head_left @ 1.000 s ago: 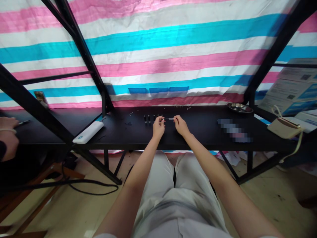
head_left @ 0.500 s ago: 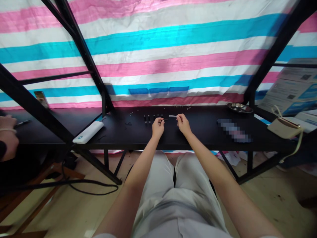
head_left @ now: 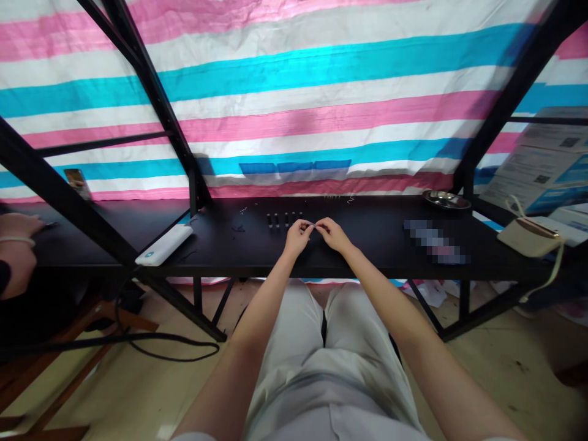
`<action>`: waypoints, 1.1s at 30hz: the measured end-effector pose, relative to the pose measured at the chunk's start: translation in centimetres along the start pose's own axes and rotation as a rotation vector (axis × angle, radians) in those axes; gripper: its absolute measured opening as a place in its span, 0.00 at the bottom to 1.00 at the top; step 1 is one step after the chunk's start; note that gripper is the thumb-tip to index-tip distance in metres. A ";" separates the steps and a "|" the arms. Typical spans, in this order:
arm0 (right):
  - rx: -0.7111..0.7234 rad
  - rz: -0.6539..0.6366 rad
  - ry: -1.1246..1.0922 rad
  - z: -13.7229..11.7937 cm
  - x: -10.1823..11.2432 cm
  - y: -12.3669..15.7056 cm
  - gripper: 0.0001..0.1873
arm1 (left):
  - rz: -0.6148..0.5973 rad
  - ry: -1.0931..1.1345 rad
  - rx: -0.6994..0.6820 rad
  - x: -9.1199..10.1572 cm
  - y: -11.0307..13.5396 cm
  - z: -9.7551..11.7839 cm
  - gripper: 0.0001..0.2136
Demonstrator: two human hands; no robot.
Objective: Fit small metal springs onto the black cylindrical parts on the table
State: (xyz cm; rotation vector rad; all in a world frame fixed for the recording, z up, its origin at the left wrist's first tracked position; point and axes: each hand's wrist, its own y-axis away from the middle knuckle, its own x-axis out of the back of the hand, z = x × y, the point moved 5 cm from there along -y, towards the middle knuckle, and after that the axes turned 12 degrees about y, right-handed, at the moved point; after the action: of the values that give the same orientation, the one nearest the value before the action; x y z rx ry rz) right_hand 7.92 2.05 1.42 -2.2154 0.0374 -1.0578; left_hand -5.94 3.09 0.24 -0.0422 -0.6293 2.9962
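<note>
Over the black tabletop (head_left: pixel 367 245), my left hand (head_left: pixel 297 236) and my right hand (head_left: pixel 332 235) meet, fingertips almost touching. Both are closed in a pinch. Between them only a tiny pale bit of a thin whitish stick (head_left: pixel 314 225) shows; the fingers hide the rest. Whatever else my left hand pinches is too small to make out. Just behind and left of my left hand, several short dark cylinders (head_left: pixel 277 220) with pale ends stand in a row.
A white power bank-like block (head_left: pixel 164 245) lies at left, near thin black scraps (head_left: pixel 237 229). A shiny metal dish (head_left: pixel 445 199), a blurred-out packet (head_left: pixel 435 242) and a beige pouch (head_left: pixel 528 236) are at right. Another person's hand (head_left: pixel 21 228) is at far left.
My hands have come together; the whitish stick that stuck out of my right hand is now mostly covered by fingers. The other person's hand at far left has shifted slightly.
</note>
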 end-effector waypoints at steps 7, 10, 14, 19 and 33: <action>0.059 -0.139 0.217 -0.6 -1.0 0.4 0.09 | 0.026 -0.164 -0.048 0.2 0.2 0.4 0.09; 0.057 -0.181 0.299 -0.6 -1.3 0.4 0.08 | 0.013 -0.216 -0.051 0.2 0.2 0.4 0.08; 0.057 -0.215 0.350 -0.8 -1.3 0.5 0.09 | -0.024 -0.236 -0.030 -0.1 0.3 0.5 0.08; 0.064 -0.214 0.363 -1.1 -1.1 0.5 0.09 | -0.032 -0.224 -0.014 -0.2 0.4 0.6 0.07; 0.099 -0.141 0.239 -0.9 -0.9 0.3 0.06 | -0.102 -0.155 0.017 -0.6 0.6 0.3 0.10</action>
State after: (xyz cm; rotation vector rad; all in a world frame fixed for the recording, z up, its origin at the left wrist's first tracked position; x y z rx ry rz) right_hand 6.82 1.58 1.02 -2.0167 -0.0668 -1.3685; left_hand -5.42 2.38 0.29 0.2182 -0.6002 2.9251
